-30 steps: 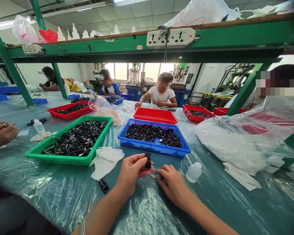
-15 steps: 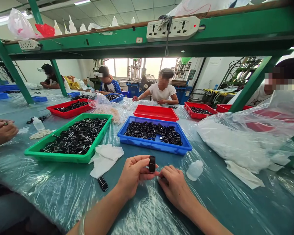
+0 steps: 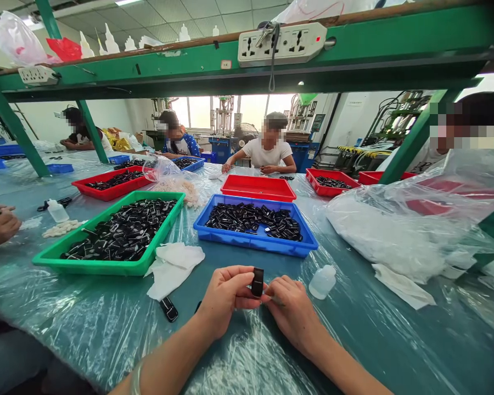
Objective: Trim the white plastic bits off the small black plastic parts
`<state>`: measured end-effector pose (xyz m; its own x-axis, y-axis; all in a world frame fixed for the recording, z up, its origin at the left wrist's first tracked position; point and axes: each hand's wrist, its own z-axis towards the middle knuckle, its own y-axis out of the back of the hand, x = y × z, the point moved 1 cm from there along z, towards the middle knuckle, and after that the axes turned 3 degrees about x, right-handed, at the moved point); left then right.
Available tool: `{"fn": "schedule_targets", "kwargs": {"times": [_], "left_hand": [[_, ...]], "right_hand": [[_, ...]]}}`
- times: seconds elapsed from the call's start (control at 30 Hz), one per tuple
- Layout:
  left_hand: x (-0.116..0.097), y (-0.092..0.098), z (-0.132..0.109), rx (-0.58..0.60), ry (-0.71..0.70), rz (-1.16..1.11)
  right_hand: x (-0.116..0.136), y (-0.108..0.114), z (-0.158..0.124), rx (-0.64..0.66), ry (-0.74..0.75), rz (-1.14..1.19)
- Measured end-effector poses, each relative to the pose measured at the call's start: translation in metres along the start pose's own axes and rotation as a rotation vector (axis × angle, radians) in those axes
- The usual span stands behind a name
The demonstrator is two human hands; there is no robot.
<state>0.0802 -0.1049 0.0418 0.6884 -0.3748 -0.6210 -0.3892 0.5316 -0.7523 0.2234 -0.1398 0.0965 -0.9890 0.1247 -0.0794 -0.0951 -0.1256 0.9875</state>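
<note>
A small black piece (image 3: 257, 282) is standing roughly upright between the two hands, on the near side of the blue tray (image 3: 255, 247). The left hand (image 3: 222, 299) is pinching it between thumb and fingertips, leaving a broad dark face showing. The right hand (image 3: 291, 307) is sitting close beside it with fingers bunched and bent inward; whether they are pinching anything or touching the piece, I cannot tell. Good handling here is probably asking for a light, firm hold by the edges, so that fingertips are not smudging the face, and for a right wrist that is bracing low for small movements.

Beneath, the table (image 3: 247, 351) is wearing a wrinkled clear sheet that is throwing back glare. A translucent bottle (image 3: 323, 282) is standing right of the right hand; to the left, a white cloth (image 3: 176, 267) is lying beside the green tray (image 3: 99, 267), with another black piece (image 3: 168, 310) poking out below it. Both trays are holding heaps of similar pieces.

Farther out, a large plastic bag (image 3: 374, 236) is slumping at the right, a green shelf beam (image 3: 148, 67) is carrying a power strip (image 3: 282, 45) overhead, and a person in a white shirt (image 3: 269, 152) is sitting opposite
</note>
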Motion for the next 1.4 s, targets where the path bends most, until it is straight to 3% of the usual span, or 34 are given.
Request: {"fn": "schedule_targets", "kwargs": {"times": [0.2,0.47,0.7,1.03,1.27,1.4], "left_hand": [[0.006,-0.003,0.001,0.055,0.016,0.030],[0.012,-0.006,-0.002,0.127,-0.011,0.106],[0.014,-0.008,-0.001,0.171,-0.065,0.266],[0.015,-0.010,-0.001,0.176,-0.058,0.327],[0.023,-0.010,0.000,0.176,0.068,0.333],[0.025,-0.012,0.000,0.196,0.081,0.329]], "right_hand": [[0.000,0.019,-0.015,-0.016,-0.032,0.197],[-0.015,0.012,-0.022,-0.066,0.063,0.170],[-0.019,0.017,-0.027,0.057,-0.138,0.370],[0.005,0.045,-0.039,0.049,-0.207,0.680],[0.004,0.043,-0.044,-0.034,-0.157,0.718],[0.011,0.040,-0.049,0.032,-0.161,0.697]]}}
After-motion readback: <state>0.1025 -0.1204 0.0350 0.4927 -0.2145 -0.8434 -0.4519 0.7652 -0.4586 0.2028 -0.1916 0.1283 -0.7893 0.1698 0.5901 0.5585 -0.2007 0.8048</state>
